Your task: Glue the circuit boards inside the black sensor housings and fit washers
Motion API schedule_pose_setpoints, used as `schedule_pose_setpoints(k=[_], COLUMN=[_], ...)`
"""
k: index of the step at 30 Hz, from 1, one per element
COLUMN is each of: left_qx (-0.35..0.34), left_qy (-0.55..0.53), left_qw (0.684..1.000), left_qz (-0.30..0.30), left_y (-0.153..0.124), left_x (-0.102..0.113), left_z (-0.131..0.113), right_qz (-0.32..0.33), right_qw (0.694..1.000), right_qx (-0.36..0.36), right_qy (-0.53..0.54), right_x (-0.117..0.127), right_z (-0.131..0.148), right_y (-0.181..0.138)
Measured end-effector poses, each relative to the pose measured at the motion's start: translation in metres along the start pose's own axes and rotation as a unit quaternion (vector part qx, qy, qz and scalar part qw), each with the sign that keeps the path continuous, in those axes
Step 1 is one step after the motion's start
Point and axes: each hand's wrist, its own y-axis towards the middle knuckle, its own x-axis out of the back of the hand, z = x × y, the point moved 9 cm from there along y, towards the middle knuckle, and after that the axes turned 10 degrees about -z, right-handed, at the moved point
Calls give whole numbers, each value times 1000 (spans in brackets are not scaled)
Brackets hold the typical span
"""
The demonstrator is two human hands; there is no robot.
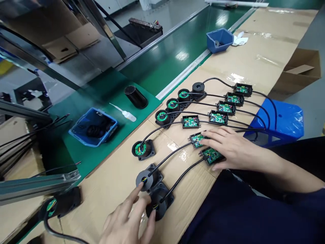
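No legible text, no readable labels, brands, numbers or signs

The right hand's grip (230,144) hides the ends of two circuit boxes (211,156). The left hand's grip (125,222), cut off by the bottom edge, partly covers a black housing (162,209). Dark pieces (96,130) in a blue bin (110,134) are indistinct.
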Motion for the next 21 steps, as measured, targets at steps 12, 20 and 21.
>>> schedule_pose_setpoints(k=[12, 20, 21], left_qx=[124, 150, 143], left_qy=[-50, -65, -61], left_qw=[983, 977, 980], left_qz=[124, 136, 128], left_y=[28, 37, 37], left_x=[-17, -10, -3], left_z=[12, 15, 12], right_qz=[-16, -25, -21], right_qw=[997, 991, 989], right_qx=[-4, -1, -4], right_qy=[76, 135, 149], right_x=[-16, -12, -10], right_z=[-14, -7, -7], right_y=[-21, -28, -31])
